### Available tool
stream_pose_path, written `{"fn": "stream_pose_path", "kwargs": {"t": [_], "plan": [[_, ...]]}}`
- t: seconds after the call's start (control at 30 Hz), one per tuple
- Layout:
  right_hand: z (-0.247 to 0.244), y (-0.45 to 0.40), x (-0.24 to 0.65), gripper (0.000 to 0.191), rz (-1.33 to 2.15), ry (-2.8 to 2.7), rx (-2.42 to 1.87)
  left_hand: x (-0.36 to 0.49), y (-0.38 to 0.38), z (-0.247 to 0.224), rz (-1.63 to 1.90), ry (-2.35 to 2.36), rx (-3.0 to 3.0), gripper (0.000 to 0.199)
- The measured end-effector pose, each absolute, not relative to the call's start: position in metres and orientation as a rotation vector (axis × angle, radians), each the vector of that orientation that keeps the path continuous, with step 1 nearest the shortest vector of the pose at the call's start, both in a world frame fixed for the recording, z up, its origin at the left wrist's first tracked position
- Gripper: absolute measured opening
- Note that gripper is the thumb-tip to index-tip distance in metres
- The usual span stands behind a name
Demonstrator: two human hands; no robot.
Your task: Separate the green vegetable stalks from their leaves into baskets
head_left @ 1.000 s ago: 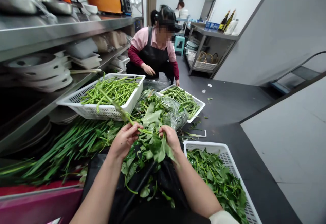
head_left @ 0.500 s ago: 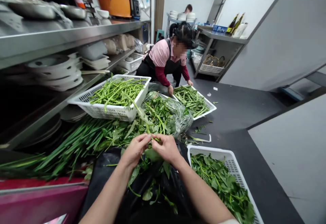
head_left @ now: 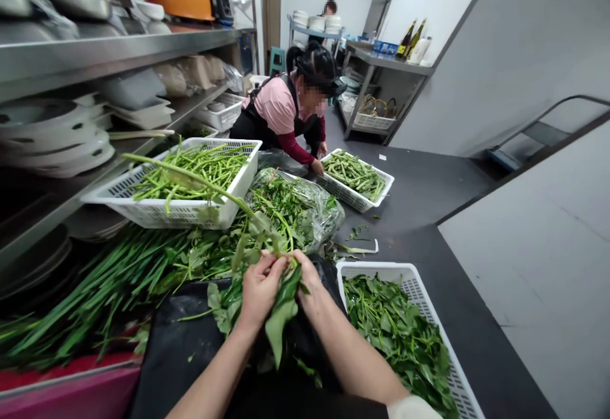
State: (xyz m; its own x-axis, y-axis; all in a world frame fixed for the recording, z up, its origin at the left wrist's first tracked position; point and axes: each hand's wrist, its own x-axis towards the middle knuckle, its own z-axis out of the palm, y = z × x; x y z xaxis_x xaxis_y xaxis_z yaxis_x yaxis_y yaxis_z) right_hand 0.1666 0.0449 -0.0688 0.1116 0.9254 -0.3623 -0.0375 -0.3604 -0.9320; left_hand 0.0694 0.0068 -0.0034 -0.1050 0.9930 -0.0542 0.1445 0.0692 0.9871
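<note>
Pinching a leafy stem (head_left: pixel 233 198) btwn thumb & fingers, L hand (head_left: pixel 260 288) was right beside R hand (head_left: pixel 307 276), which also held it, grip partly hidden. Neither was clearly nearer. Stem's long axis ran fwd & L from both hands, over the L basket (head_left: pixel 190 217); leaves (head_left: pixel 281 320) hung btwn them. R basket (head_left: pixel 381 269) sat by R forearm.

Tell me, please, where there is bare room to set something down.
The dark floor is nearly bare between the bean basket and the right wall; a narrower strip runs between the leaf basket and that wall. It is crowded ahead of the left hand and right hand, around the bag of greens and stalk basket, and leftward over the long leaves.
</note>
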Motion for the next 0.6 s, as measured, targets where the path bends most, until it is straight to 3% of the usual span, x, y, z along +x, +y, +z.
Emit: {"fn": "stream_pose_path", "kwargs": {"t": [0.27, 0.33, 0.4, 0.6], "plan": [[-0.055, 0.01, 0.36, 0.025, 0.877, -0.906, -1.927, 0.053, 0.006, 0.01, 0.912, 1.109, 0.924, 0.038], [-0.052, -0.008, 0.384, 0.018, 0.779, -0.967, -2.04, 0.048, 0.007, 0.007, 0.852, 1.063, 0.915, 0.036], [-0.048, -0.017, 0.379, 0.023, 0.746, -1.081, -2.064, 0.046, 0.005, 0.004, 0.798, 1.033, 0.936, 0.035], [-0.028, 0.003, 0.242, 0.06, 1.535, -1.249, -1.195, 0.038, -0.006, -0.004, 0.678, 1.021, 1.067, 0.037]]}}
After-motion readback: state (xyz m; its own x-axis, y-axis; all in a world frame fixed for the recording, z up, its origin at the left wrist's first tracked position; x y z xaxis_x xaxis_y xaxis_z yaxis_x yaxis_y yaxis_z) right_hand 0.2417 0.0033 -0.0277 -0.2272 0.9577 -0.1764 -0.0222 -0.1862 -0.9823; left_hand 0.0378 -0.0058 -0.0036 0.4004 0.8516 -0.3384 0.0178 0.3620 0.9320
